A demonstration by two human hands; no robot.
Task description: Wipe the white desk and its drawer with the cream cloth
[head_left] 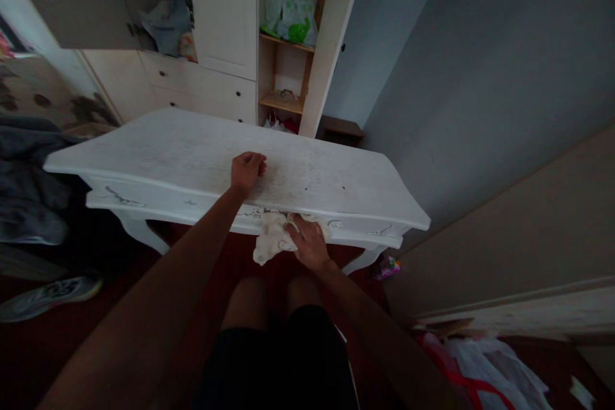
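A white table (206, 141) with curved legs and carved trim along its front stands before me. My left hand (246, 170) rests on the tabletop near the front edge, its fingers curled in with nothing showing in them. Lower down, my right hand (310, 242) holds a cream-coloured cloth (271, 234) against the carved front panel, just under the edge. Part of the cloth hangs free to the left of that hand. It covers the middle of the trim. Greyish smudges and two small dark specks mark the tabletop.
Behind the table stands a white wardrobe (225, 19) with open doors and plastic bags (298, 3) on a shelf. Grey fabric (29, 173) lies at left above a shoe (52, 295). A grey wall (480, 90) rises at right, with more bags (494, 365) at lower right.
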